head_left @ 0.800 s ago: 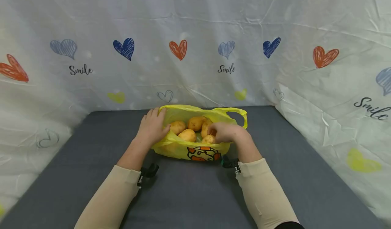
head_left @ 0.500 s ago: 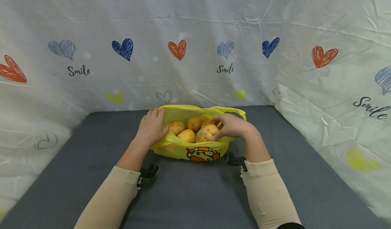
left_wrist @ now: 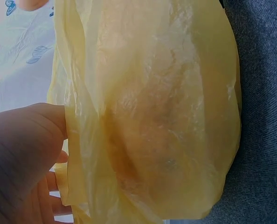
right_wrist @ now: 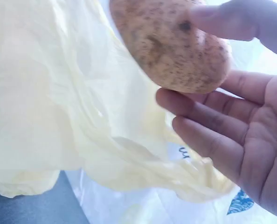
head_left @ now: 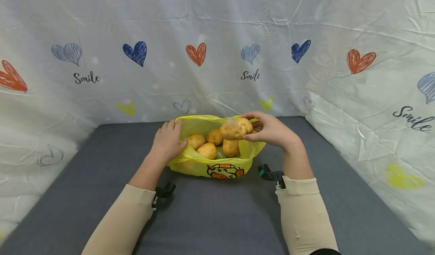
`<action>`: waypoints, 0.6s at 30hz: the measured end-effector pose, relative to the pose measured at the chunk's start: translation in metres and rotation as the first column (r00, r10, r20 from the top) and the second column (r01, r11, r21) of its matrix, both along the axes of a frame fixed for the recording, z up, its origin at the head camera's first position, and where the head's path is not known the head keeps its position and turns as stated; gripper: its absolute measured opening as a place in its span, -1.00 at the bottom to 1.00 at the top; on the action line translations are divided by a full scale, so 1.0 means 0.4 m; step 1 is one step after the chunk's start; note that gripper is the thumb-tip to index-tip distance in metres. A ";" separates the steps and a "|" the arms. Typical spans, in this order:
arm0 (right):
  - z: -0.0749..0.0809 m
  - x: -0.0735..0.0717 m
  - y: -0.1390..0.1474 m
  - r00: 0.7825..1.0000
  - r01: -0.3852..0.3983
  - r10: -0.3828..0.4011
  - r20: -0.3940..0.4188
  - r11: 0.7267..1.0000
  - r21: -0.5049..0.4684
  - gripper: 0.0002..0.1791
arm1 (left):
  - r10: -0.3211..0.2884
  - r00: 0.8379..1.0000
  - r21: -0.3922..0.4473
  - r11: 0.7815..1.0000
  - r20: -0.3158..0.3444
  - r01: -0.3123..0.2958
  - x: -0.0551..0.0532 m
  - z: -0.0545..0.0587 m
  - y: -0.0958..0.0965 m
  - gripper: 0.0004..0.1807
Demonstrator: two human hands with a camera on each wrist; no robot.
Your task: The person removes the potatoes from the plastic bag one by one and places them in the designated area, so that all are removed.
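**One potato up in the air, four showing in the bag**

So my right hand (head_left: 270, 130) has a pale brown, oblong potato with speckled skin (head_left: 237, 129), pinched between thumb and fingers. It's clear of the other spuds, held over the right part of the bag's mouth. From the right wrist view my thumb is on one side and fingertips touch the underside, with a couple of fingers reaching out below it.

My left hand (head_left: 167, 141) is at the left end of the thin yellow plastic bag (head_left: 190, 167), fingers on the rim and thumb at the opening. The plastic covers the fingertips in the left wrist view, so I can't tell if I'm properly gripping it or just resting there.

Inside the bag I count four yellow-brown, rounded potatoes (head_left: 208, 151). There's a black-and-orange cartoon print (head_left: 225, 170) on the bag's near side. It all sits by the far edge of a dark grey cloth-covered table (head_left: 217, 217), a touch nearer the far right corner than the far left.

I've got beige sleeves (head_left: 119, 221) on, and behind the table hangs a creased white sheet (head_left: 221, 28) with hearts and "Smile" printed on it.
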State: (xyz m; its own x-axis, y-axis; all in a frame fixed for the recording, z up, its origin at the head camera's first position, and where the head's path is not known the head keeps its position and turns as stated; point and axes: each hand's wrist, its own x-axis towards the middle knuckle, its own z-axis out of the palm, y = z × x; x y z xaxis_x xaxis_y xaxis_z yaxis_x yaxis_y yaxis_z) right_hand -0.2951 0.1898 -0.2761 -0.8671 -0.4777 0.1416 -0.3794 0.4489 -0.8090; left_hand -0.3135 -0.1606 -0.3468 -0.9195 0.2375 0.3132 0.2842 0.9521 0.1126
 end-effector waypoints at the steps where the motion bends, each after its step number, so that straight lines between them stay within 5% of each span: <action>1: 0.002 0.001 0.004 1.000 0.001 -0.001 -0.003 1.000 -0.024 -0.26 | 0.000 1.000 0.000 1.000 -0.001 0.000 0.000 0.000 -0.001 -0.17; 7: 0.012 0.007 0.034 0.999 0.027 -0.029 -0.018 0.993 -0.112 -0.29 | 0.001 1.000 0.005 1.000 0.001 -0.001 0.000 0.000 -0.004 -0.17; 11: 0.017 0.007 0.051 0.986 0.114 -0.127 -0.104 0.986 -0.122 -0.28 | 0.008 1.000 0.001 1.000 0.013 -0.008 -0.001 0.003 -0.005 -0.16; 18: 0.018 0.003 0.069 0.877 0.343 -0.383 -0.291 0.922 -0.181 -0.27 | 0.003 1.000 0.014 1.000 0.017 -0.003 0.000 0.007 -0.008 -0.17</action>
